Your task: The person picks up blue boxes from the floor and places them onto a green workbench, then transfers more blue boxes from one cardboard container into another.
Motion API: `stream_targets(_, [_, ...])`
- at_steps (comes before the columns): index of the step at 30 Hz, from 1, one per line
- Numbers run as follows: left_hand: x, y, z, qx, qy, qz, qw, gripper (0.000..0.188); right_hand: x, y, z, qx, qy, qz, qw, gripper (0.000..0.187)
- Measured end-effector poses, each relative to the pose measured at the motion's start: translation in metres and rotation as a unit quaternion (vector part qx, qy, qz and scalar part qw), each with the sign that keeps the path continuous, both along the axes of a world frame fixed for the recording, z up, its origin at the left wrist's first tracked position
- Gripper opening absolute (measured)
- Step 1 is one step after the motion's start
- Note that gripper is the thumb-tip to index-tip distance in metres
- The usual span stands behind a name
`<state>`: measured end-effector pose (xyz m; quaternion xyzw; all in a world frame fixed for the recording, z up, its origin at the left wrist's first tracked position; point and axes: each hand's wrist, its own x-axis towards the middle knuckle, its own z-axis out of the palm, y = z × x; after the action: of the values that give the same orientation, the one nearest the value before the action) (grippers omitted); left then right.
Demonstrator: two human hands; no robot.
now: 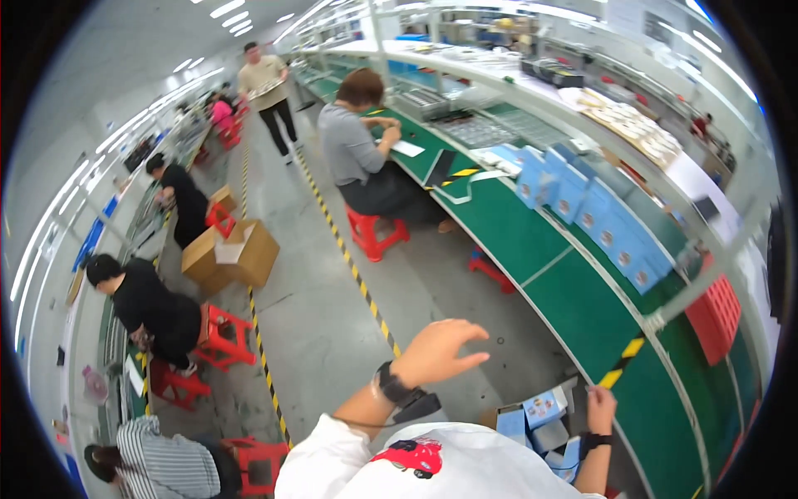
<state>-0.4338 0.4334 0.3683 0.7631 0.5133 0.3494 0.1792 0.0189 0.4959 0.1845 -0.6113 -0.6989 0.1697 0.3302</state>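
My left hand (440, 353) hangs in the air over the aisle floor, thumb and fingers apart, with nothing in it. A dark band circles that wrist. My right hand (601, 409) is at the near edge of the green workbench (573, 287), its fingers curled together; what they hold, if anything, cannot be made out. Beside my right hand, below the bench edge, an open carton (509, 422) contains several blue-and-white boxes (544, 406). Along the bench stands a row of light-blue boxes (611, 233), away from both hands.
A seated person in grey (349, 141) works farther up the bench. Someone carrying a tray (264, 87) is in the aisle. On the left are people at another line, red stools (224, 337) and brown cartons (241, 254). A red crate (715, 312) leans at the right.
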Motion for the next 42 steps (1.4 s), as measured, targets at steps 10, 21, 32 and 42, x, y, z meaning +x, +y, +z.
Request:
stream_targets(10, [-0.065, 0.384, -0.034, 0.081, 0.056, 0.078, 0.992, 0.037, 0.022, 0.363, 0.115, 0.27, -0.237, -0.164, 0.919, 0.035])
stream_targets(21, [-0.066, 0.736, -0.055, 0.261, 0.213, 0.015, 0.942, 0.07, 0.078, 0.513, 0.102, 0.129, -0.305, -0.219, 0.918, 0.052])
stream_targets(32, [-0.03, 0.768, -0.044, 0.193, 0.186, -0.141, 0.953, 0.056, 0.052, 0.488, 0.104, 0.067, -0.374, -0.169, 0.91, 0.027])
stream_targets(42, [0.063, 0.829, -0.056, 0.124, 0.235, -0.218, 0.939, 0.063, -0.024, 0.445, 0.18, 0.212, -0.294, -0.168, 0.917, 0.017])
